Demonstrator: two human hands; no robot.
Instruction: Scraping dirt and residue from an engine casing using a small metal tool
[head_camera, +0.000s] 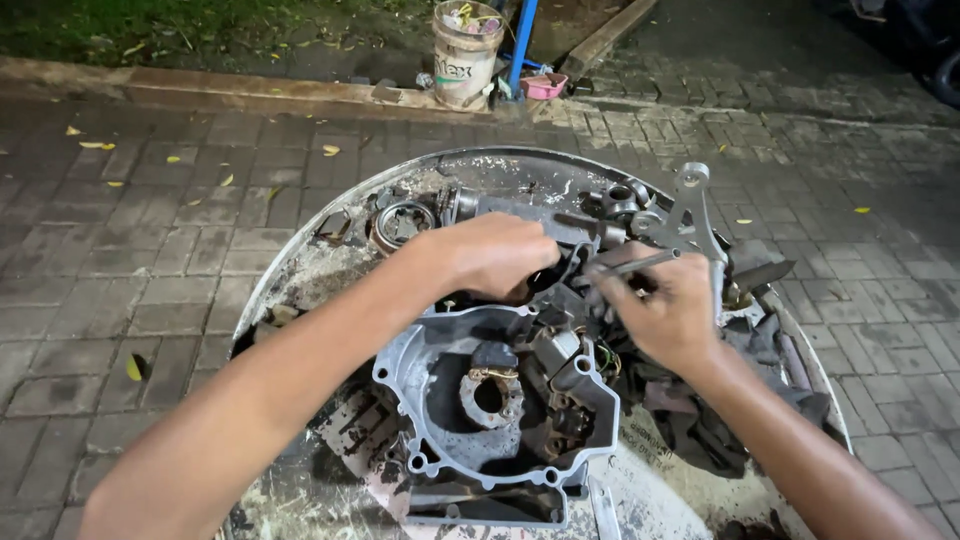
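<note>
The engine cover (500, 400), a grey cast-metal shell with bolt lugs round its rim, lies open side up in the middle of a round metal tray (300, 265), and everything else is best placed from it. In its hollow sits a coil ring (490, 392) wound with copper wire. At the cover's far edge, just above the hollow, both hands meet over a dark cluster of parts.

The left hand (490, 255) is curled knuckles-up over that far edge, fingers closed around a dark piece beneath; what exactly it grips is hidden under the palm. The right hand (668, 312), at the cover's far right corner, is closed around a thin metal rod (632, 265), probably a screwdriver or similar tool, whose tip points left toward the spot under the left hand.

By the look of it, the step in hand is working on a fastener or small part at the cover's far edge: one hand steadies, the other drives the tool. The next move seems to call for keeping the tip seated squarely and the steadying grip firm, as the surfaces look greasy and a slip is likely.

Beyond the cover lie a bearing ring (403, 222), loose gears and a pale metal bracket (690, 205); to its right, dark rags (700, 420). Far beyond the tray, on the brick paving (120, 260), stands a dirty bucket (465, 55).
</note>
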